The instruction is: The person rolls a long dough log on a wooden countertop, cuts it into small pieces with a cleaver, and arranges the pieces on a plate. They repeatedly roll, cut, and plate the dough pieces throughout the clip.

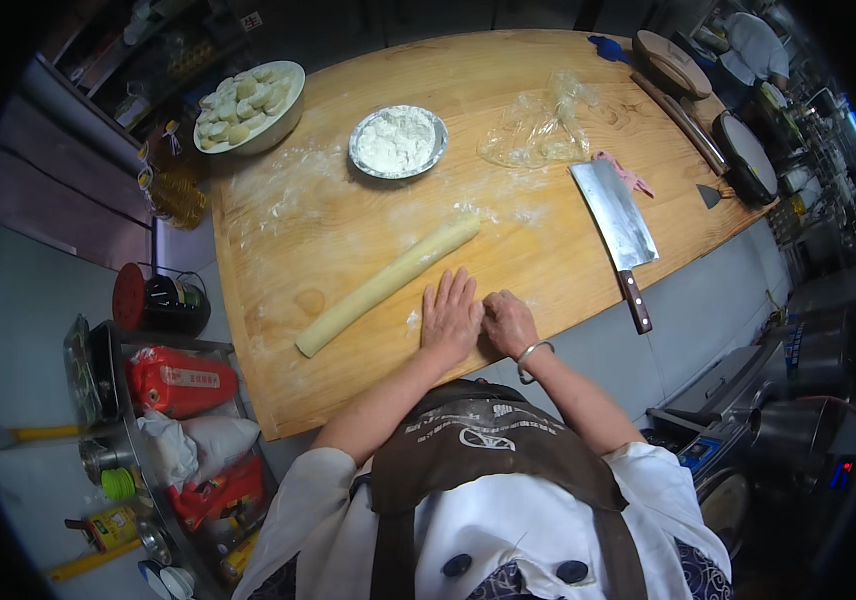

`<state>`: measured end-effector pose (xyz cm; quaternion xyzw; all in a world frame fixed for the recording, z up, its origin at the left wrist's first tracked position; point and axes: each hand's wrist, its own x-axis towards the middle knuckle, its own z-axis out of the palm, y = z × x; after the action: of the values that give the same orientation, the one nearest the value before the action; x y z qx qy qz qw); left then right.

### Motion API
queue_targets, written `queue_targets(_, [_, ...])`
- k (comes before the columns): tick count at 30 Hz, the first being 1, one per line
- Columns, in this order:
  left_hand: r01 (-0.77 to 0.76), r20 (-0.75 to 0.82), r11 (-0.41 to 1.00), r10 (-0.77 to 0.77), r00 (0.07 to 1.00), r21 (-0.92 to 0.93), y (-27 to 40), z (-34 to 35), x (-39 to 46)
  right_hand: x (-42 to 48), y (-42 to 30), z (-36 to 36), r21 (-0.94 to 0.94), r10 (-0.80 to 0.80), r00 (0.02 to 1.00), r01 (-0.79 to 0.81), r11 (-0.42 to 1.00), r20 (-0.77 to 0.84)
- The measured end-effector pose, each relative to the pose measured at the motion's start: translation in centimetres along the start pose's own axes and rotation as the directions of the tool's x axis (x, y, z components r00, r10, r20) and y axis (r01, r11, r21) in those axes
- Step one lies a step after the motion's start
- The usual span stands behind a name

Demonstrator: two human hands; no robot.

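A long roll of pale yellow dough (390, 283) lies slantwise on the floured wooden table (270, 300). Just right of it, near the table's front edge, my left hand (450, 319) rests palm down with its fingers slightly apart and nothing visible in it. My right hand (509, 322), with a metal bangle at the wrist, is curled beside it; whether it holds something is hidden. Beyond the roll stands a metal bowl of white flour (398, 142). To the right lies a cleaver (615, 217), its wooden handle over the table's edge.
A large bowl of floured dough pieces (252, 109) stands back left. Crumpled clear plastic (540, 127), a pink cloth (627, 174), a rolling pin (679, 124), a scraper (710, 196) and round boards or lids (747, 157) lie toward the right. A co-worker (754, 49) is beyond the table, far right.
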<state>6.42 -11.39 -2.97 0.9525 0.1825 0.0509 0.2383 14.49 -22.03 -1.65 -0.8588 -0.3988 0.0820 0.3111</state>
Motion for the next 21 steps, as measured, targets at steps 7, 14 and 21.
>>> queue_targets(7, [-0.016, -0.034, 1.0, 0.016, 0.999, -0.012, -0.8, 0.4, 0.3, -1.1, -0.8, -0.9, 0.262, -0.031, 0.999, 0.032, 0.964, -0.008])
queue_targets(14, [0.025, -0.003, 0.998, -0.025, 1.0, -0.055, -1.4, -0.3, 2.3, 0.6, -0.9, 0.4, 0.128, -0.036, 0.999, 0.038, 0.991, -0.017])
queue_targets(21, [0.015, 0.003, 0.995, -0.015, 1.0, -0.096, -2.4, 0.0, 1.9, 0.5, -1.3, 1.5, 0.084, -0.024, 0.999, 0.026, 0.996, -0.026])
